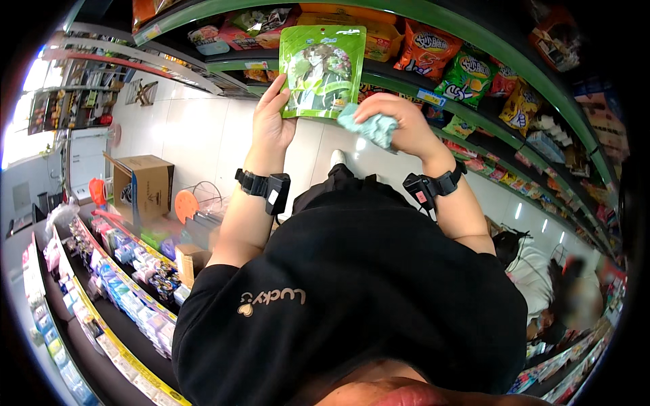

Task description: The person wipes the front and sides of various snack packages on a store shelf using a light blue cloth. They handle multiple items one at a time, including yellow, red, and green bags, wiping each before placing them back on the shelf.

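Observation:
A green snack pouch (323,71) with a printed picture on its front is held upright before the shelf. My left hand (274,114) grips its lower left edge, thumb on the front. In my right hand (398,122) is a crumpled light-green cloth (369,128). The cloth lies against or just in front of the pouch's lower right corner; whether it touches cannot be made out. Both wrists wear black straps with small boxes.
Ahead, a green-edged shelf (386,71) bears orange (429,51) and green (468,76) snack bags. Another shelf rack (101,294) with small packs stands at the left, near a cardboard box (144,185) on the tiled floor (198,122). Another person (538,284) is at the right.

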A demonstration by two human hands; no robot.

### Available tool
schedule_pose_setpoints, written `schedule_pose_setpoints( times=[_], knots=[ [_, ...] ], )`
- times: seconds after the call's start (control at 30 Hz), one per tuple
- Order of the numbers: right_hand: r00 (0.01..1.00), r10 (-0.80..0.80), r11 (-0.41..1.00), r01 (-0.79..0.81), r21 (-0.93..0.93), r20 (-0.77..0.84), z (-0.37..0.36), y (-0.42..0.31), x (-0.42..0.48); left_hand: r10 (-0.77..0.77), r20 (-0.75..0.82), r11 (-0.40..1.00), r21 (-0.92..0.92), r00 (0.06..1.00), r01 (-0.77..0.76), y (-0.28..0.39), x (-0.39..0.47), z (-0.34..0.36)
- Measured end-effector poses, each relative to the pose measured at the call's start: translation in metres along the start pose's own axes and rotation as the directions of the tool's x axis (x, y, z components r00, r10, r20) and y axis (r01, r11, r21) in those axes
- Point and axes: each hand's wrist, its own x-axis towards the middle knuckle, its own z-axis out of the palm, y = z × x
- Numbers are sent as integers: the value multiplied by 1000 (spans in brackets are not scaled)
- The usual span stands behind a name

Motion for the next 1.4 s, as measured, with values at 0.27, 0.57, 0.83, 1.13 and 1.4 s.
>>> schedule_pose_setpoints(
  times=[0.27,0.57,0.83,1.13,1.4],
  knots=[
    [623,546,711,8,703,-560,-15,52,-4,-116,17,988,-96,993,117,-14,-17,-15],
    [764,555,550,-41,834,-328,24,14,29,-229,179,952,246,957,182,-27,10,-2],
    [733,521,631,14,775,-437,53,17,63,-420,559,795,607,715,-8,-2,29,-5],
    [734,238,961,-84,263,-636,87,29,113,-603,616,763,260,507,592,23,49,-37],
    [921,-269,804,54,-592,-282,105,18,142,-617,644,722,234,452,651,33,62,-56]
  ],
)
